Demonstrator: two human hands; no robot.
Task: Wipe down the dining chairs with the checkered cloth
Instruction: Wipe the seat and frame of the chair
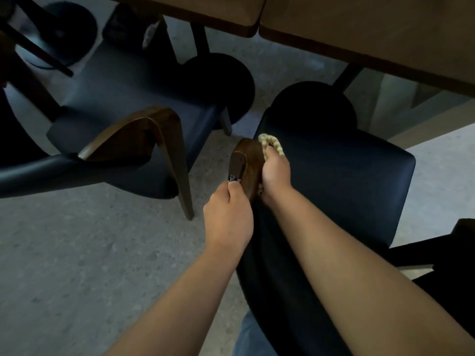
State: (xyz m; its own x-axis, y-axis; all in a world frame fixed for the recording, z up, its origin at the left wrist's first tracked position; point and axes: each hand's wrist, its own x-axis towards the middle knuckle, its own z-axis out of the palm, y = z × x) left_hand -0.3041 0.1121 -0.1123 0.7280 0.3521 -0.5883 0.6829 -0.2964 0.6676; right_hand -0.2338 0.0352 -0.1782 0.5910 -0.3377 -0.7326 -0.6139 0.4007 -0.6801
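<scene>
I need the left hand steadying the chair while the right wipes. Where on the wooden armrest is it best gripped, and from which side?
Grip the near end of the wooden armrest, from its outer, floor-facing side, as the left hand does now with its thumb on top. The arm is narrow enough to wrap, and this leaves the far end free for the right hand and checkered cloth.

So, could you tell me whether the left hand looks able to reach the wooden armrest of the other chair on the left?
Probably yes. The left hand grips the near chair's armrest, and only open floor separates it from the other armrest. It would have to let go first.
</scene>
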